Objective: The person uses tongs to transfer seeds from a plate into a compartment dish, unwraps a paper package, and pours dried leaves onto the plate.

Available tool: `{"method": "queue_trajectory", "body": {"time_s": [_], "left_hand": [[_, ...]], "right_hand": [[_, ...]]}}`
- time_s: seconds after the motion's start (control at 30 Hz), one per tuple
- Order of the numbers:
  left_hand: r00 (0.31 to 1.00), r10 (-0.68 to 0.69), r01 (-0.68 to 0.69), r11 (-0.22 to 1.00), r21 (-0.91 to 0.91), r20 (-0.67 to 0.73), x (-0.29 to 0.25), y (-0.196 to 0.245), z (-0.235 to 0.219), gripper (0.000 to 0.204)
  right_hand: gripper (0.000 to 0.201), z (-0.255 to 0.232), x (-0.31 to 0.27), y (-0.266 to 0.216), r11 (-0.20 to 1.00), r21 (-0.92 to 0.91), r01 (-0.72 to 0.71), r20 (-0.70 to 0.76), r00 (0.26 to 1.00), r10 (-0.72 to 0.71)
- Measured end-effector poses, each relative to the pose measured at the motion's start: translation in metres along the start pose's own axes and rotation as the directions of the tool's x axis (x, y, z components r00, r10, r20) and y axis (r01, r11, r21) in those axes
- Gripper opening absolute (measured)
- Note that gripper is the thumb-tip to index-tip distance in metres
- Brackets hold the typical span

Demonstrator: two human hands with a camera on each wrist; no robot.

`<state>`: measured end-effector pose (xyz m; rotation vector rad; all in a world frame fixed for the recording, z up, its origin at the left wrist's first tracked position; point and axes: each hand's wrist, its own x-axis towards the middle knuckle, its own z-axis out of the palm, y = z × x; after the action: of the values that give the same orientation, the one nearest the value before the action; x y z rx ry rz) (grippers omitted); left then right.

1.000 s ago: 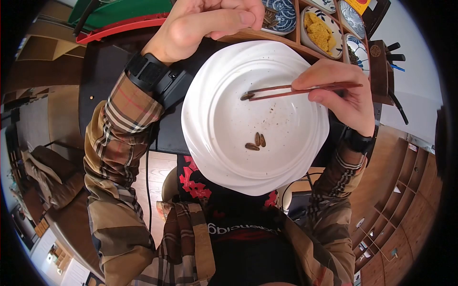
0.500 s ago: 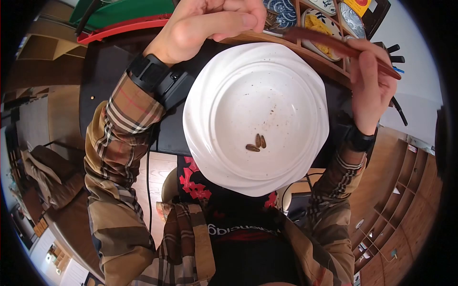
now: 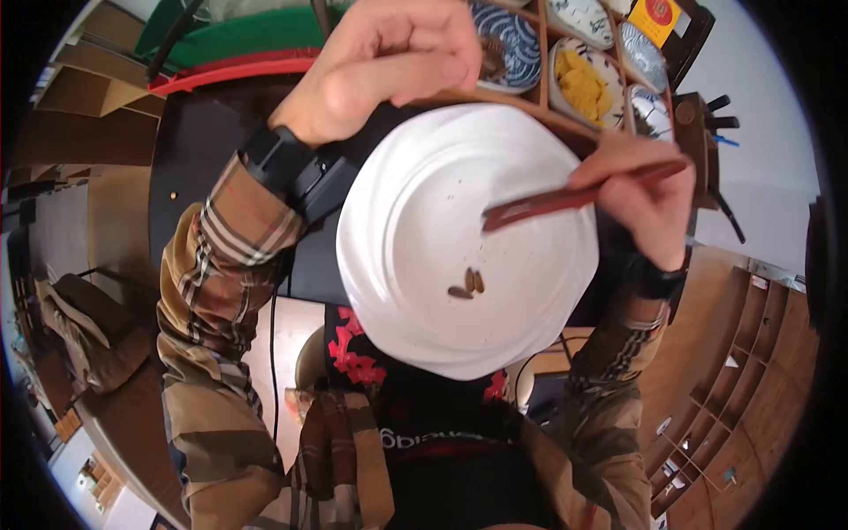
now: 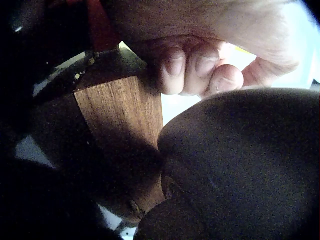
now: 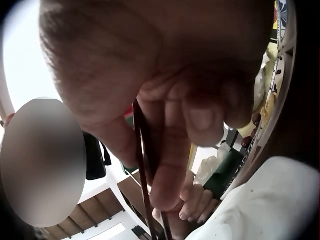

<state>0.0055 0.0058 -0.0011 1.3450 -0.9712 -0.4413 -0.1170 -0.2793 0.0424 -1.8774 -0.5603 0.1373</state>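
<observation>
My right hand grips reddish-brown wooden tweezers above the right part of a white plate. Their tips hang over its middle, blurred, with no seed visible between them. Several dark seeds lie low in the plate among small specks. In the right wrist view, the tweezers run down between thumb and fingers. My left hand hovers beyond the plate's upper left rim, fingers loosely curled, nothing seen in them. The left wrist view shows its fingertips bent beside a wooden edge.
A divided wooden tray at the top right bears a patterned blue dish of dark pieces, a dish of yellow food and other dishes. A green and red container stands at the top left. Right of the tray is a brown holder.
The tweezers held a seed over the plate at first, swung up right toward the tray, and are back over the plate with no seed visible. The left hand stays near the tray; the head view has shifted.
</observation>
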Motion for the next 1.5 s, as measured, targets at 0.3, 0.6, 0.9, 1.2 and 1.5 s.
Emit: {"method": "queue_trajectory", "body": {"time_s": [0.3, 0.6, 0.9, 1.2, 1.5], "left_hand": [[0.994, -0.083, 0.072, 0.985, -0.157, -0.069, 0.001, 0.007, 0.009, 0.013], [0.982, -0.185, 0.175, 0.961, -0.214, -0.029, -0.003, 0.022, 0.007, 0.006], [0.988, -0.149, 0.141, 0.974, -0.176, -0.035, -0.003, 0.02, 0.008, 0.007], [0.991, -0.131, 0.123, 0.973, -0.195, -0.027, -0.004, 0.02, 0.007, 0.006], [0.999, -0.045, 0.044, 0.999, 0.014, 0.027, -0.001, 0.003, 0.0, 0.018]], "right_hand": [[0.023, 0.006, 0.016, -0.016, 0.968, -0.216, 0.13, 0.348, 0.936, -0.049], [0.012, 0.004, 0.015, -0.023, 0.978, -0.196, 0.076, 0.282, 0.959, -0.019], [0.013, 0.0, 0.009, -0.022, 0.986, -0.151, 0.068, 0.304, 0.953, -0.019], [0.018, 0.002, 0.009, -0.02, 0.986, -0.165, 0.003, 0.233, 0.972, 0.036], [0.027, 0.009, 0.01, -0.012, 0.993, -0.111, -0.027, 0.245, 0.968, 0.054]]}}
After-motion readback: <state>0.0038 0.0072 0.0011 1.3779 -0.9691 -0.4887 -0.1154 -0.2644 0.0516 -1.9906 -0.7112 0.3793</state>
